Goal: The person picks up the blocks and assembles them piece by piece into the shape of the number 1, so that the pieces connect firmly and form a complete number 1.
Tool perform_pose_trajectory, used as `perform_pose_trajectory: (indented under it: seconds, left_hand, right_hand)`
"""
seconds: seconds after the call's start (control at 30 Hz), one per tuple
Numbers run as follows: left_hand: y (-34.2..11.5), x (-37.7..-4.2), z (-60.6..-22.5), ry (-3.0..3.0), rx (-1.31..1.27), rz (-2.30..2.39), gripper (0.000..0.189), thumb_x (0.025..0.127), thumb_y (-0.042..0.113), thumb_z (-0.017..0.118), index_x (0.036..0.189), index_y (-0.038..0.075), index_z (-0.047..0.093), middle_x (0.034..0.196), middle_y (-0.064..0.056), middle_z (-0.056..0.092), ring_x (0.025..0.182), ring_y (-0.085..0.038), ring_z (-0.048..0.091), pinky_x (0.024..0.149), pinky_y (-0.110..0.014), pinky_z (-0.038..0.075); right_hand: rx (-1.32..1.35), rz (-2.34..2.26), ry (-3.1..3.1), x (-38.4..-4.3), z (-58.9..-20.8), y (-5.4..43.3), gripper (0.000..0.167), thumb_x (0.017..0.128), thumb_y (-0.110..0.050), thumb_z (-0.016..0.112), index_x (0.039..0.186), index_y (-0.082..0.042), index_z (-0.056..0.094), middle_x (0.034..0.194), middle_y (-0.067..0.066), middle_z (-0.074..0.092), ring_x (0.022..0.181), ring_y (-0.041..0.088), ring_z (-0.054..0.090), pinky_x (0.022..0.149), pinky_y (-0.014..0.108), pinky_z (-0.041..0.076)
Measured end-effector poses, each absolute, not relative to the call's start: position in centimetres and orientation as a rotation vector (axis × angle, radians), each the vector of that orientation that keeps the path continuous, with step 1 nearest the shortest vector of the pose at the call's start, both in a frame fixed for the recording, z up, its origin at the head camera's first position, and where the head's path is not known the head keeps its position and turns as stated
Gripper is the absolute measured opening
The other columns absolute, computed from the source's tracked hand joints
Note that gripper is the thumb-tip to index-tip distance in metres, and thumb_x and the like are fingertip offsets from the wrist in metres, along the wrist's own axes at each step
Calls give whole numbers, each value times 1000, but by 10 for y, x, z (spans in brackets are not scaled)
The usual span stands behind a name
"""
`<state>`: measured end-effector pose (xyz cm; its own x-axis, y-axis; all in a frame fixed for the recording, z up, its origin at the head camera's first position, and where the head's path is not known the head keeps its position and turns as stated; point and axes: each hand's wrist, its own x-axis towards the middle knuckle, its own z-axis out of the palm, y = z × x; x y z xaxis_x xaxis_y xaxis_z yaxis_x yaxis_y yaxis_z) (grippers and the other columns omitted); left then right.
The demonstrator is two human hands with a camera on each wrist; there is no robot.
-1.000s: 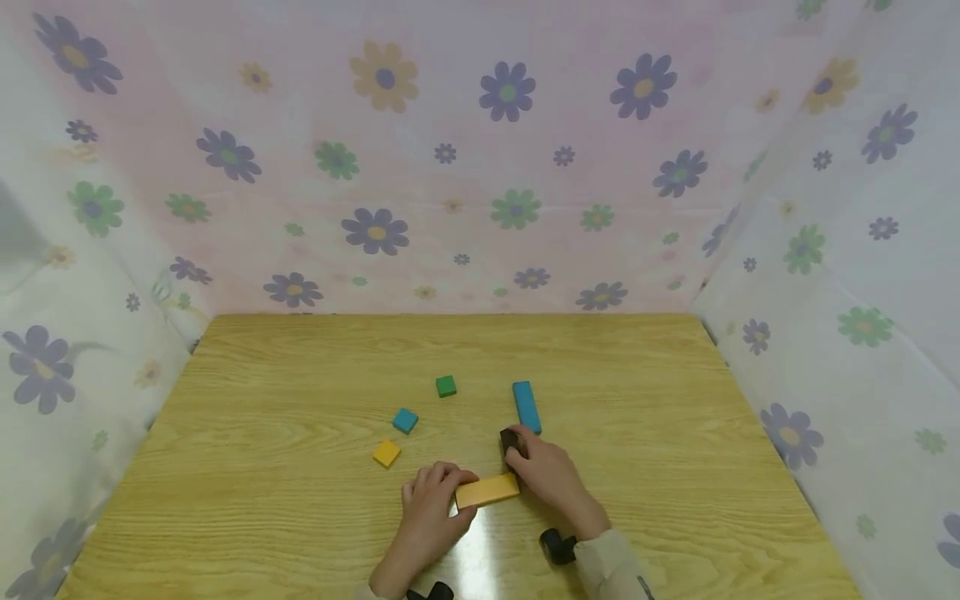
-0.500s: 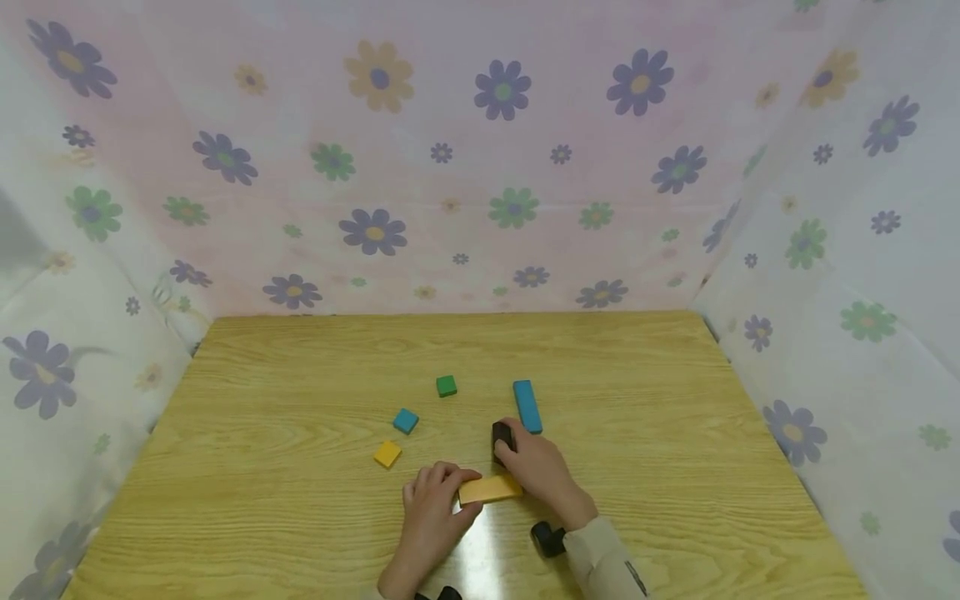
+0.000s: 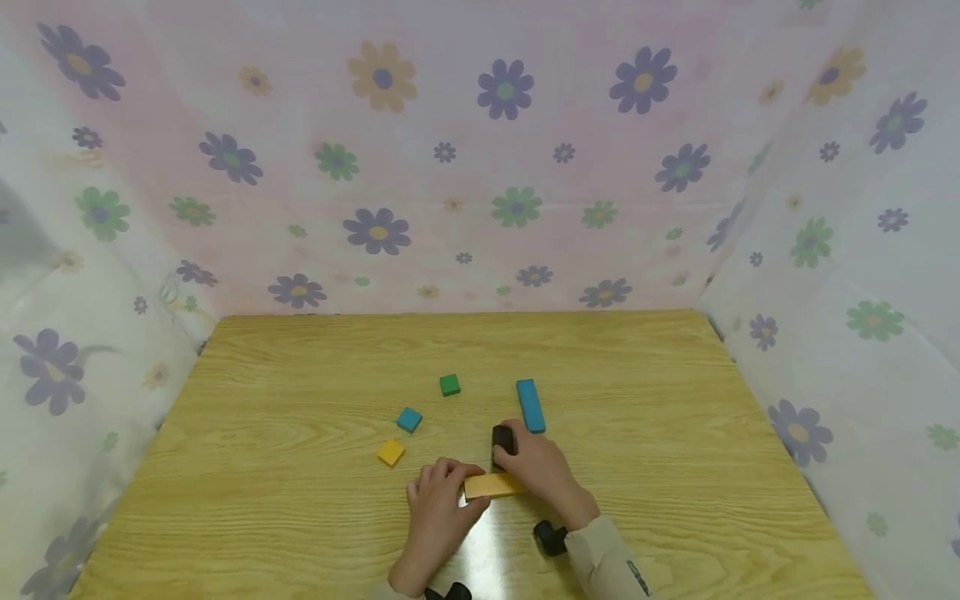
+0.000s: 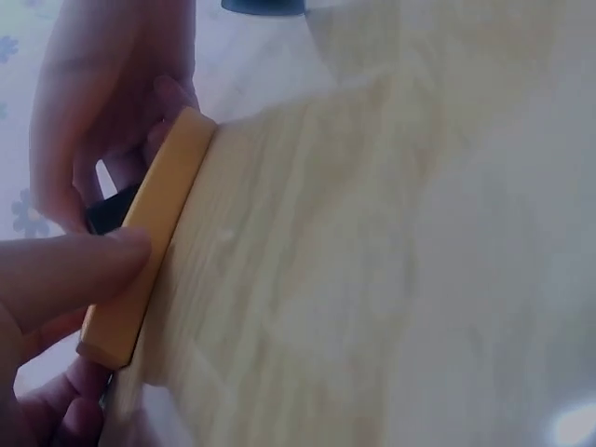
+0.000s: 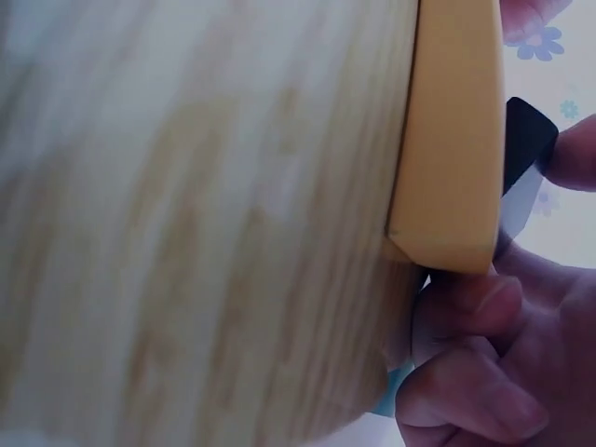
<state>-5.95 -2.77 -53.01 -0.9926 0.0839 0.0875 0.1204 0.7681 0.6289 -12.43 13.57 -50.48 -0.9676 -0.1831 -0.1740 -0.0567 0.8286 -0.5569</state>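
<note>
In the head view, a long yellow block (image 3: 493, 486) lies crosswise near the front of the table. My left hand (image 3: 438, 512) pinches its left end, thumb on the near side and fingers beyond. Just behind the block's right part stands a black block (image 3: 502, 443), gripped between thumb and fingers of my right hand (image 3: 546, 473). The left wrist view shows my left thumb (image 4: 74, 275) pressed against the yellow block's face. From the right wrist, the black block (image 5: 527, 140) shows partly behind the yellow block (image 5: 453, 140), with curled fingers (image 5: 475, 391) at the yellow end.
A long blue block (image 3: 530, 406) lies just beyond my right hand. Farther left, a small green block (image 3: 450, 385), a small blue block (image 3: 409, 419) and a small yellow block (image 3: 391, 452) lie apart on the wooden table (image 3: 285, 400). Flowered cloth (image 3: 465, 183) surrounds the table.
My right hand has shifted the black block slightly left, from the yellow block's right end to behind its right part. The left hand keeps its pinch; the loose blocks stay put.
</note>
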Motion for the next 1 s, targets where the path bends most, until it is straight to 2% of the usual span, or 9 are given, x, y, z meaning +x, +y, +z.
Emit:
perform_pose_trajectory:
  seconds: [0.2,0.47,1.0]
  left_hand:
    - [-22,-59,-529,-2919,-124,-1022,30,70,41,71,98,31,63,95,11,45,86,-14,36,71,-40,20]
    - [-19,-59,-535,-2886,-92,-966,33,67,47,71,97,34,63,92,13,43,84,-12,35,71,-39,19]
    - [-21,-58,-532,-2932,-131,-988,31,69,49,69,98,37,62,94,13,43,87,-13,35,73,-41,19]
  right_hand:
    - [-216,-799,2806,-123,-506,135,46,82,-39,54,120,-13,49,93,7,62,69,18,54,62,37,44]
    - [-280,-682,2855,-124,-513,132,45,78,-39,54,117,-17,51,77,-1,59,55,13,47,49,31,37]
    - [-305,-713,2842,-118,-506,132,45,77,-38,56,115,-16,48,74,-2,53,55,13,45,48,29,35]
